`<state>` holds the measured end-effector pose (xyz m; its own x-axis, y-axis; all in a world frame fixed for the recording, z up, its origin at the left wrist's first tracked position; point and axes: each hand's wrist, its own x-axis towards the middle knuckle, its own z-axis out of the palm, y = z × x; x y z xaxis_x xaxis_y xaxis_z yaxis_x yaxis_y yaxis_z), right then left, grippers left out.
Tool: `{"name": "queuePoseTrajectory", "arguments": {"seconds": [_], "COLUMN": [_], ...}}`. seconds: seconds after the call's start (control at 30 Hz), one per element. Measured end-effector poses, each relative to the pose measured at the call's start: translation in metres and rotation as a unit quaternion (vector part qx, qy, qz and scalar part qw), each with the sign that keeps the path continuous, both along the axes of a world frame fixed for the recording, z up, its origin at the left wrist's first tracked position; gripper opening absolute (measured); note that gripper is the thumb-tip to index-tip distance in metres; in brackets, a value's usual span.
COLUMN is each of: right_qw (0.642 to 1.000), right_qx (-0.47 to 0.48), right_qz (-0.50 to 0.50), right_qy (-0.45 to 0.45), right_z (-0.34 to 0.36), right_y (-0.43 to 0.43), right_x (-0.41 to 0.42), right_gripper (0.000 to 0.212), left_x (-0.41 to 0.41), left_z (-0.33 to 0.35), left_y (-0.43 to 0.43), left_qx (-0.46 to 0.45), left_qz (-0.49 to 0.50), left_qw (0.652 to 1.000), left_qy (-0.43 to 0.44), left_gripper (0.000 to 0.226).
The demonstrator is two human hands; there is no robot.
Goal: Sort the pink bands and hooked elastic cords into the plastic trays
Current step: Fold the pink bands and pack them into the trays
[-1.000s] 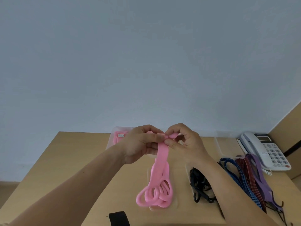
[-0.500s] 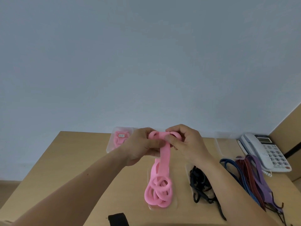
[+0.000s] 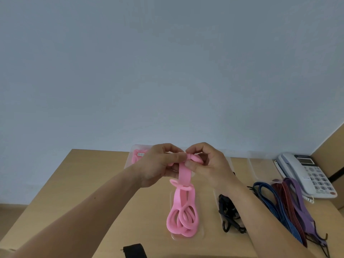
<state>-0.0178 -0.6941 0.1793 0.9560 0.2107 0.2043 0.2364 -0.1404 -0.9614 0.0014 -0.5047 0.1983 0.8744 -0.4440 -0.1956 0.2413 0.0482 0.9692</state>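
Note:
Both hands pinch the top of a long pink band (image 3: pixel 184 174) above the wooden table. My left hand (image 3: pixel 160 164) grips it from the left, my right hand (image 3: pixel 206 164) from the right. The band hangs down and its lower loops (image 3: pixel 183 218) rest in a clear plastic tray (image 3: pixel 202 235) in front of me. Another clear tray (image 3: pixel 130 161) at the back left holds folded pink bands (image 3: pixel 136 157). A black hooked cord (image 3: pixel 228 215) lies in a tray right of the middle one. Blue, red and purple hooked cords (image 3: pixel 286 207) lie loose on the table at the right.
A white desk telephone (image 3: pixel 309 174) sits at the far right by a wooden side panel. An empty clear tray (image 3: pixel 260 166) stands left of it. A black strap (image 3: pixel 135 250) lies at the table's near edge. A pale wall rises behind the table.
The hanging loops of the pink band have dropped lower and stretched longer again. My fingers have shifted at the band's top end, which looks more rolled up.

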Motion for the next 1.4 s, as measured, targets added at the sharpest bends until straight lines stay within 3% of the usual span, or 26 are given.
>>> {"name": "queuePoseTrajectory", "arguments": {"seconds": [0.13, 0.23, 0.3, 0.43, 0.53, 0.67, 0.8, 0.93, 1.03, 1.17, 1.3, 1.4], "right_qw": [0.995, 0.993, 0.991, 0.995, 0.999, 1.0, 0.999, 0.999, 0.998, 0.997, 0.998, 0.998], "right_qx": [0.071, 0.066, 0.073, 0.064, 0.038, 0.012, -0.006, 0.005, 0.054, 0.017, 0.015, 0.037], "right_qz": [0.003, -0.011, -0.01, -0.02, -0.023, -0.021, -0.018, -0.007, -0.005, -0.028, -0.041, -0.055], "right_qy": [0.069, 0.101, 0.111, 0.068, 0.023, -0.017, -0.04, -0.037, 0.025, 0.074, 0.035, 0.007], "right_z": [0.003, 0.002, 0.001, 0.003, 0.002, 0.001, -0.001, -0.003, 0.0, 0.002, 0.006, 0.012], "right_y": [-0.004, -0.005, -0.008, -0.011, -0.009, -0.007, -0.008, -0.004, -0.007, -0.009, -0.006, -0.005], "right_x": [0.003, 0.006, 0.006, 0.005, 0.005, 0.003, 0.003, 0.003, 0.005, 0.01, 0.01, 0.011], "right_gripper": [0.031, 0.014, 0.015, 0.01, 0.022, 0.035, 0.036, 0.031, 0.029, 0.023, 0.011, 0.021], "left_x": [0.001, 0.0, 0.001, 0.002, 0.001, 0.003, 0.002, 0.004, 0.003, 0.004, 0.005, 0.006], "left_z": [-0.001, 0.001, -0.001, 0.0, 0.001, 0.001, 0.012, 0.01, 0.005, 0.003, 0.002, 0.003], "left_y": [-0.002, -0.006, -0.006, -0.005, -0.003, -0.001, 0.002, 0.003, 0.003, 0.0, -0.005, -0.008], "left_qx": [0.005, 0.02, 0.024, -0.01, -0.006, 0.008, -0.005, -0.009, -0.009, 0.011, 0.016, 0.017], "left_qz": [0.029, 0.034, 0.032, -0.011, -0.082, -0.046, -0.086, -0.026, 0.012, 0.011, 0.035, 0.024], "left_qw": [0.999, 0.997, 0.996, 1.0, 0.997, 0.999, 0.996, 0.999, 1.0, 0.998, 0.996, 0.997], "left_qy": [-0.039, -0.07, -0.081, -0.02, -0.005, 0.016, 0.022, 0.024, 0.0, -0.065, -0.086, -0.065], "left_gripper": [0.025, 0.027, 0.029, 0.04, 0.019, 0.015, 0.013, 0.025, 0.026, 0.029, 0.035, 0.025]}}
